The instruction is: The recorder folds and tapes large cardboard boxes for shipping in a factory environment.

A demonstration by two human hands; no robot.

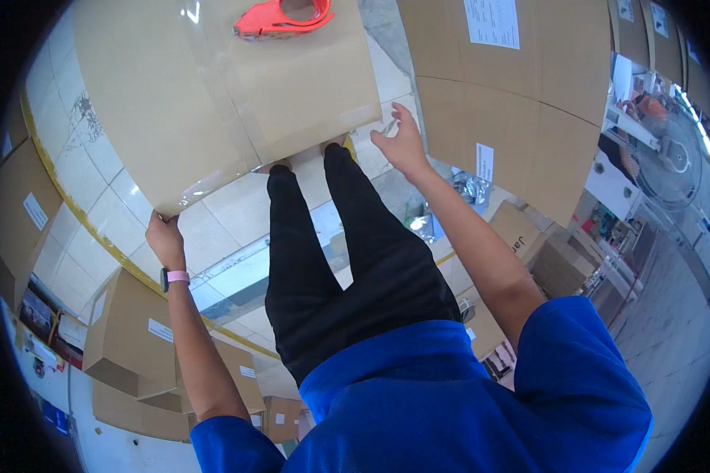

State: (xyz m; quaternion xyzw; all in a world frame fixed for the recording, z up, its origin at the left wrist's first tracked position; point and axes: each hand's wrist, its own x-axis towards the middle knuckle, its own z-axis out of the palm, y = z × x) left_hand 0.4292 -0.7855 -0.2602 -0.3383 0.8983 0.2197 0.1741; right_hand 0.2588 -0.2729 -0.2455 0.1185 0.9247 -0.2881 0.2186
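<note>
A large cardboard box (pixel 308 102) lies before me, with clear tape along its middle seam and near edge. My left hand (pixel 166 239) is closed at the box's near left corner, its fingertips partly hidden there. Just off the near right corner, my right hand (pixel 406 147) has its thumb and forefinger spread apart. A small clear glint shows by those fingers; whether it is tape I cannot tell. On top of the box, toward the far side, rests a red-orange tape dispenser (pixel 272 22).
Tall cardboard boxes (pixel 481 102) stand close on the right. More cartons (pixel 138 339) sit at the lower left, with another box (pixel 25 213) at the far left. A fan (pixel 667 169) stands at the right. Yellow tape (pixel 106 240) lines the tiled floor (pixel 213 229).
</note>
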